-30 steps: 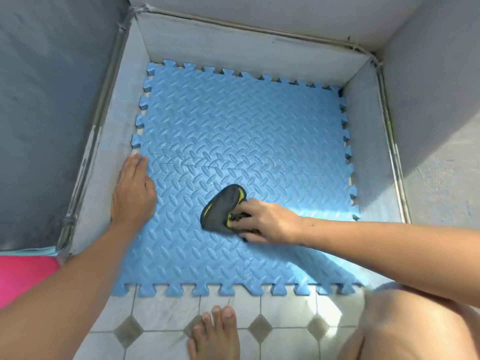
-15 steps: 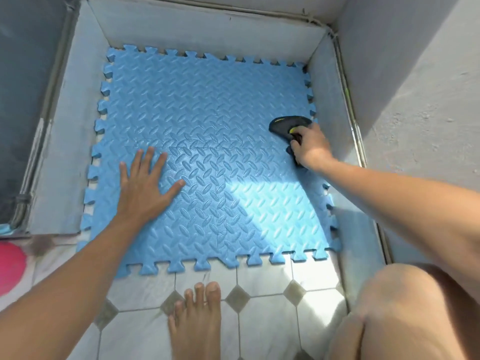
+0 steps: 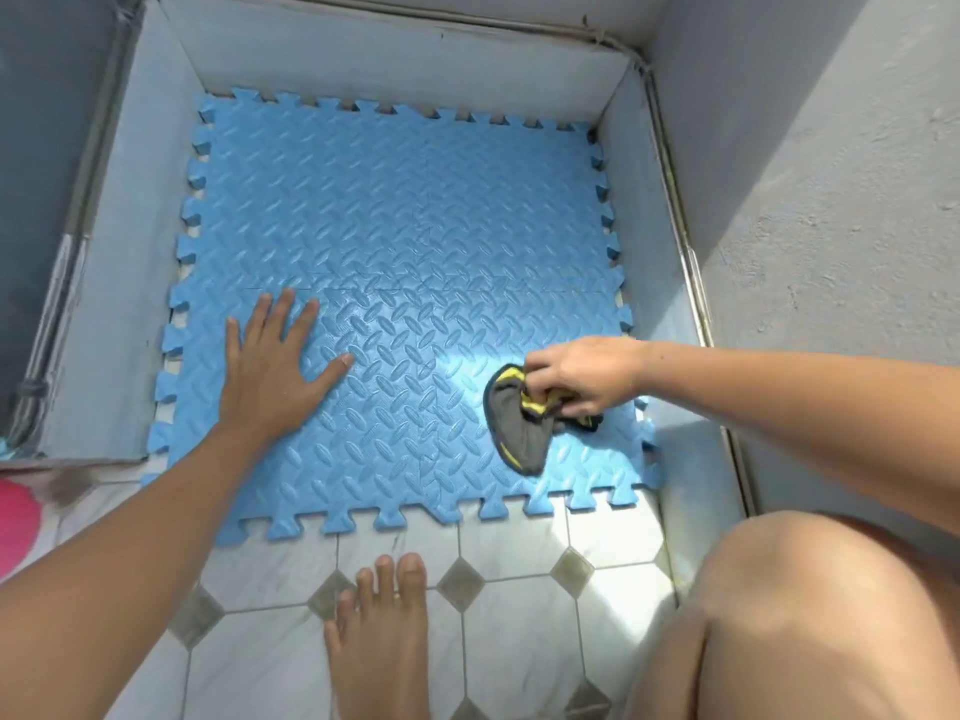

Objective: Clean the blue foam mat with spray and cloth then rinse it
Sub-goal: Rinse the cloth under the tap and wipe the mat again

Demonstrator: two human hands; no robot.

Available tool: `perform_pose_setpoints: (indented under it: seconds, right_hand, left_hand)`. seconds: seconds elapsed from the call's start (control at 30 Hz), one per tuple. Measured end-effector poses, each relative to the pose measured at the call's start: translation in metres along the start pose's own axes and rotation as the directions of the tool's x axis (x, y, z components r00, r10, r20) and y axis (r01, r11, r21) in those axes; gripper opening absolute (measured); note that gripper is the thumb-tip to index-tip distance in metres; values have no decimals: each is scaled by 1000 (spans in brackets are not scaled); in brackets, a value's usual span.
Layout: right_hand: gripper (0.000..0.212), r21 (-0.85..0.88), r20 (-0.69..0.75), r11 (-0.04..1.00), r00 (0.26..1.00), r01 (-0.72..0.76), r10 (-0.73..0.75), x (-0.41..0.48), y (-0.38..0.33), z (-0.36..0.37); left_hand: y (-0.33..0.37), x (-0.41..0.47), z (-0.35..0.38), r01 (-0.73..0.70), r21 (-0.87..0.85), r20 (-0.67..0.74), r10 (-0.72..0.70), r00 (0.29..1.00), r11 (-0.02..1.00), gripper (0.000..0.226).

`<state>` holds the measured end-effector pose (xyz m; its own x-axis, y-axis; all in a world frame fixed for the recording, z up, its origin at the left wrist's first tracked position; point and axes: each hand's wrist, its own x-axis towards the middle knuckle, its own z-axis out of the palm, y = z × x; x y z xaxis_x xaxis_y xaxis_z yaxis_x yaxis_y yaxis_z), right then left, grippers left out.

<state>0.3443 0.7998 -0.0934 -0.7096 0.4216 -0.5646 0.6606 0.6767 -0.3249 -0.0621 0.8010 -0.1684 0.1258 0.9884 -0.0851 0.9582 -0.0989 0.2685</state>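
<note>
A blue foam mat (image 3: 395, 215) with puzzle edges lies flat on the floor of a low walled corner. My left hand (image 3: 270, 371) rests flat on the mat's left part, fingers spread. My right hand (image 3: 582, 376) grips a dark grey cloth with yellow trim (image 3: 519, 428) near the mat's right front corner; the cloth hangs down and touches the mat. No spray bottle is in view.
Low grey walls (image 3: 644, 210) enclose the mat on the left, far and right sides. White floor tiles (image 3: 519, 626) with grey diamonds lie in front, with my bare foot (image 3: 379, 636) and knee (image 3: 810, 615) on them. A pink object (image 3: 15, 527) sits at the left edge.
My right hand swept the cloth from the mat's middle to its far right edge, then back toward the right front corner. My left hand moved from the mat's left edge further onto it.
</note>
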Motion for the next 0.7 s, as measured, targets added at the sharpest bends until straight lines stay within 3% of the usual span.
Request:
perform_pose_setpoints:
  seconds: [0.07,0.1,0.17,0.2,0.23,0.3,0.37,0.4,0.5,0.6,0.67,0.7]
  right_hand:
    - [28,89,-200,954,933,-286,298,-3,39,-17]
    - [29,179,-280,885,840,-429,464,-4,58,-23]
    - [33,306,-294,700,635,-645,714,-2,82,-25]
    - [35,308,-263,639,582,-705,769,0,86,-25]
    - [35,263,-234,636,591,-726,772,2,85,-25]
    - [33,90,-207,773,747,-628,631,2,71,-27]
    - [29,-94,-136,917,917,-388,374,-7,47,-27]
    - [28,-170,-72,952,966,-256,247,-14,35,-23]
    - [26,-183,68,982,997,44,-32,-33,-9,6]
    - [28,-164,230,954,951,249,-208,-39,-38,33]
    - [32,-146,273,959,941,244,-198,-38,-31,29]
    - [32,-140,228,974,963,179,-144,-37,-20,22]
  left_hand:
    - [1,-1,0,3,-5,-4,-3,1000,1000,86]
    - [1,-1,0,5,-8,-7,-5,1000,1000,86]
    - [1,-1,-1,4,-10,-12,-4,1000,1000,86]
    - [1,-1,-1,1,-9,-12,-1,1000,1000,86]
    - [0,-1,-1,-1,-11,-12,1,1000,1000,86]
    - [0,-1,-1,-3,-20,-14,2,1000,1000,85]
    - [0,-2,0,-2,-24,-23,2,1000,1000,86]
    - [0,-2,0,-1,-25,-29,1,1000,1000,86]
    - [-1,-1,0,-6,-32,-43,4,999,999,85]
    - [1,-2,0,-1,-36,-49,-1,999,999,85]
    - [1,-2,0,1,-38,-59,-3,998,999,85]
    - [1,-1,0,2,-37,-63,-4,998,999,85]
